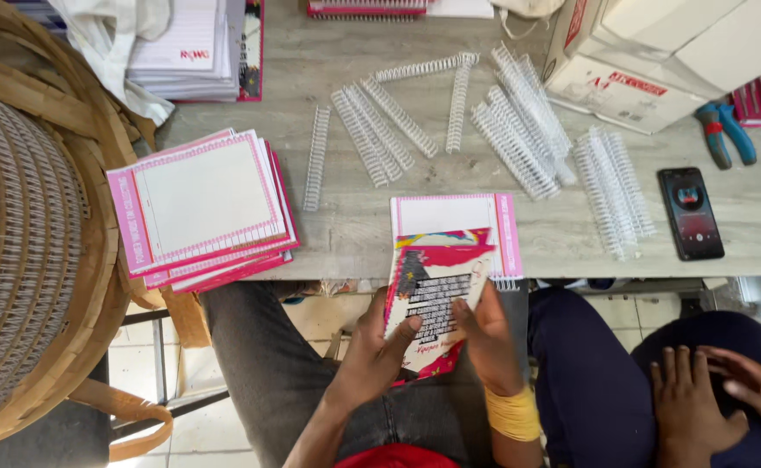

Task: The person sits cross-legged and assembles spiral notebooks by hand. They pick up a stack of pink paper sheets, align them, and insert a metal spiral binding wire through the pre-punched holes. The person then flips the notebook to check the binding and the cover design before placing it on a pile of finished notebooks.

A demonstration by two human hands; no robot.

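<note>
At the near edge of the bench [346, 243], both hands grip one pink-covered booklet [432, 295] held over the lap, its top reaching the bench edge. Left hand [372, 355] clasps the booklet's lower left side, thumb on the cover. Right hand [489, 342] grasps the right side, thumb across the cover; yellow bands [512, 413] on that wrist. Just behind the booklet, a pink-bordered sheet stack [454, 217] lies on the bench edge, wire coil showing at its lower right. Larger pile of pink-bordered pages [202, 208] sits at the left near edge, partly overhanging. White binding coils [519, 130] spread across the middle of the bench. Black phone [691, 213] lies near the right edge, blue-handled pliers [725, 132] behind it, cardboard box [649, 61] at the far right corner. Wicker basket [25, 225] stands left of the bench. Another person's hands [718, 390] rest on their lap, lower right.
</note>
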